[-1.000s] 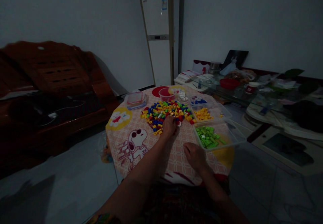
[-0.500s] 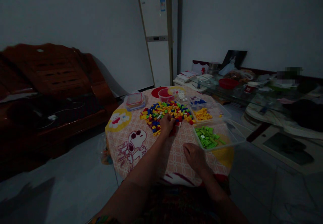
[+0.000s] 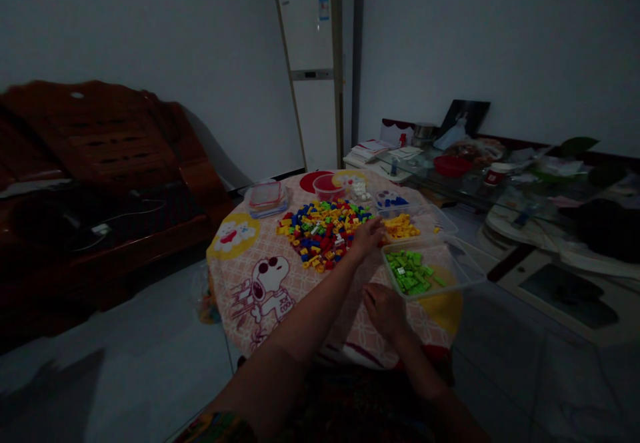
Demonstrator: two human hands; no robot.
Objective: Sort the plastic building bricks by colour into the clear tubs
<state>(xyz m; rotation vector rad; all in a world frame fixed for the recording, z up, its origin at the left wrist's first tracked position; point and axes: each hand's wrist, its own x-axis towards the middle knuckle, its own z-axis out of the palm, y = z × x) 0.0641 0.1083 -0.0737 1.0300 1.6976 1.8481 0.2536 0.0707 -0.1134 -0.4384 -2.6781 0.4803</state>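
Observation:
A heap of small mixed-colour bricks [image 3: 323,228] lies in the middle of a round table covered with a cartoon-dog cloth [image 3: 260,276]. My left hand [image 3: 367,237] reaches across to the heap's right edge, close to a clear tray of yellow bricks [image 3: 403,226]; its fingers look closed, and what they hold is hidden. My right hand [image 3: 384,308] rests on the cloth with fingers curled, just in front of a clear tray of green bricks [image 3: 413,271].
At the table's back stand a red bowl [image 3: 329,186], a lidded box [image 3: 266,196], and small tubs of white [image 3: 359,188] and blue bricks [image 3: 391,198]. A wooden sofa [image 3: 95,163] is on the left, a cluttered glass table [image 3: 480,170] on the right.
My left hand has left the front of the heap and swung right towards the yellow tray. My right hand has stayed in place.

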